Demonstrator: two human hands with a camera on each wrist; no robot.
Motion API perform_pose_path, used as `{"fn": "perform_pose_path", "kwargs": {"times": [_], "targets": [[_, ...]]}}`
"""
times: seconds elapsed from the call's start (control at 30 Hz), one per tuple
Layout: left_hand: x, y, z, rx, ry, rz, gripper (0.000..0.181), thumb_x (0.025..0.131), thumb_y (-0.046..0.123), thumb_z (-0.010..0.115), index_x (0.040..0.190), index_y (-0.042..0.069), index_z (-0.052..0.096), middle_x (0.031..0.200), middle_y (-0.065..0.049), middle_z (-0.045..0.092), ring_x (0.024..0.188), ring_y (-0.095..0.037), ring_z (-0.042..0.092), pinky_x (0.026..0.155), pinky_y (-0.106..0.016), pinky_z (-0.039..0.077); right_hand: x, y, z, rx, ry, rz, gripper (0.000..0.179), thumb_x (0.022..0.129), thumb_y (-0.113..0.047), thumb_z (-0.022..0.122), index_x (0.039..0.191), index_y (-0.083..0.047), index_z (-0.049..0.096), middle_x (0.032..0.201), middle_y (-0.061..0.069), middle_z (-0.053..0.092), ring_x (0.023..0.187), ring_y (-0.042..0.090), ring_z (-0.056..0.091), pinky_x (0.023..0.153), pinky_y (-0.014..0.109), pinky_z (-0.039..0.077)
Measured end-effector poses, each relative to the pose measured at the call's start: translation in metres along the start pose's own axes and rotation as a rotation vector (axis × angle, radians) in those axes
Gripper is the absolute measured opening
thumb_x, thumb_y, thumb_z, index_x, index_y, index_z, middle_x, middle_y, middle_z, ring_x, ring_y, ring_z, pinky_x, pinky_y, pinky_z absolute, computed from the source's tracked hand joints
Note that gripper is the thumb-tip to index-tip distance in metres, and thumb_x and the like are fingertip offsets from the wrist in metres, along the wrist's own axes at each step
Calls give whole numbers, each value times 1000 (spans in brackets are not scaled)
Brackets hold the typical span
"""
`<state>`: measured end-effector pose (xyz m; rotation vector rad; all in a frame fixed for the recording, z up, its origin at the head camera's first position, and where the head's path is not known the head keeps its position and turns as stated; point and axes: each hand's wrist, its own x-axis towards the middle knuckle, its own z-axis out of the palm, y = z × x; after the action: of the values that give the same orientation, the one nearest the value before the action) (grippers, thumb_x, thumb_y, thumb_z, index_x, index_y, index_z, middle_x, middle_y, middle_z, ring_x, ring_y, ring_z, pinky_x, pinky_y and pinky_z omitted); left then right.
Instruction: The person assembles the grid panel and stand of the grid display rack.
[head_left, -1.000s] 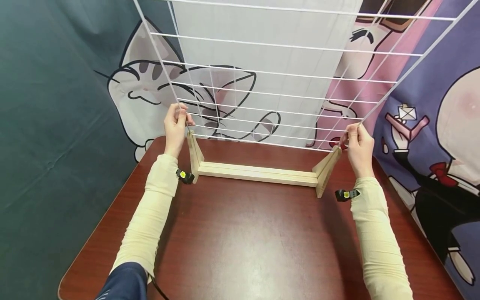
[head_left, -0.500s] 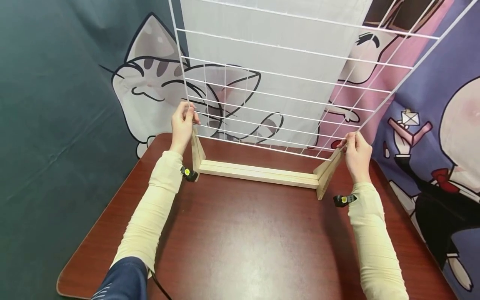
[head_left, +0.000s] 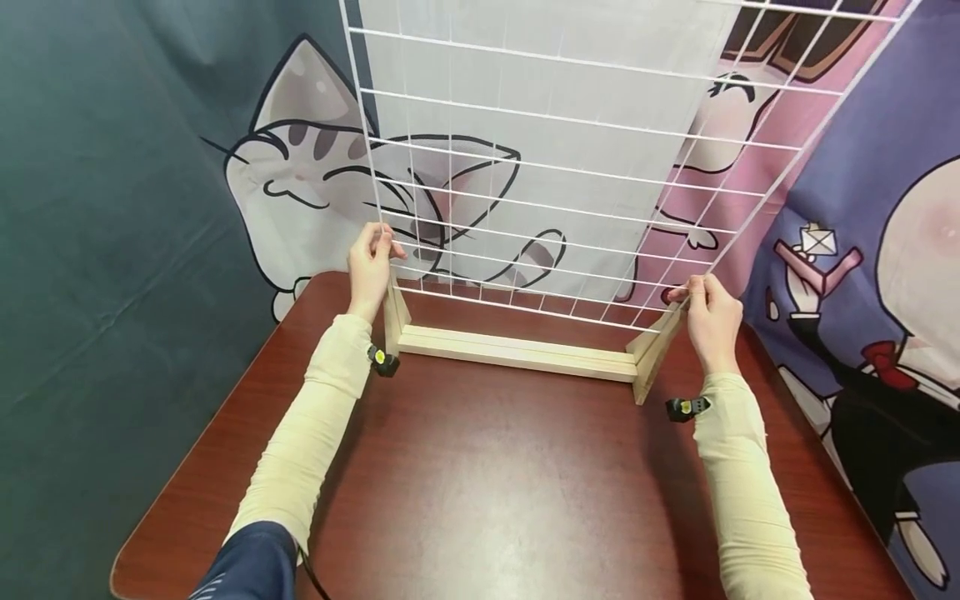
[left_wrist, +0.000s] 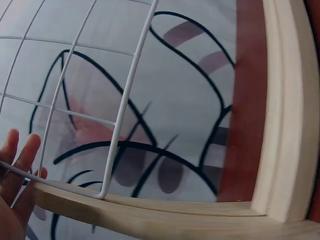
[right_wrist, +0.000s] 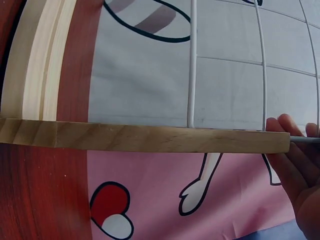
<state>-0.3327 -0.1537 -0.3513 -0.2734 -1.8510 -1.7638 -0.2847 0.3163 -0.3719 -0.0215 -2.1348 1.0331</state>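
Observation:
A white wire grid panel stands upright between my hands, its lower edge above the bar of a wooden stand. The stand has a long grooved bar and an upright side piece at each end. My left hand pinches the panel's left side wire, just above the left side piece. With its thumb and fingers, my right hand pinches the right side wire near the top of the right side piece. In the left wrist view, the panel's bottom corner lies close along the wood.
The stand rests on a reddish-brown table. A cloth backdrop with cartoon cats hangs behind it, and printed figures cover the right side. A black cable runs by the left sleeve.
The panel has swung and shifted right at its left side, then come down lower toward the bar between the side pieces. Both hands have moved with it, still gripping its side wires.

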Motion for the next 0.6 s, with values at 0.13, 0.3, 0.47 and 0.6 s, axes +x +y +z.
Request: {"fn": "perform_pose_path", "kwargs": {"times": [0.13, 0.3, 0.47, 0.6], "targets": [[-10, -4, -2, 93, 25, -1, 16, 99, 6, 50, 96, -7, 58, 72, -21, 67, 71, -29, 67, 65, -15, 41, -1, 0, 1, -34, 0, -9, 37, 100, -32, 48, 86, -4, 67, 66, -36, 60, 60, -18, 51, 58, 10, 33], [-12, -5, -1, 88, 34, -6, 19, 99, 4, 49, 100, -14, 56, 84, -39, 63, 71, -33, 66, 69, -27, 51, 1, 0, 0, -63, -8, -13, 35, 99, -31, 49, 87, -5, 69, 64, -43, 54, 58, -18, 47, 58, 11, 31], [-13, -5, -1, 83, 59, -28, 23, 98, 4, 50, 103, -17, 56, 84, -38, 62, 65, -20, 64, 69, -28, 56, 1, 1, -1, -87, -19, -21, 36, 99, -33, 50, 87, -5, 70, 65, -48, 47, 57, -20, 44, 59, 12, 30], [-14, -2, 1, 113, 60, -14, 21, 98, 5, 50, 101, -15, 57, 82, -37, 62, 64, -22, 62, 68, -33, 55, 0, 1, -3, -95, -3, -33, 36, 99, -32, 52, 85, -5, 71, 65, -44, 50, 56, -20, 42, 58, 12, 30]]}}
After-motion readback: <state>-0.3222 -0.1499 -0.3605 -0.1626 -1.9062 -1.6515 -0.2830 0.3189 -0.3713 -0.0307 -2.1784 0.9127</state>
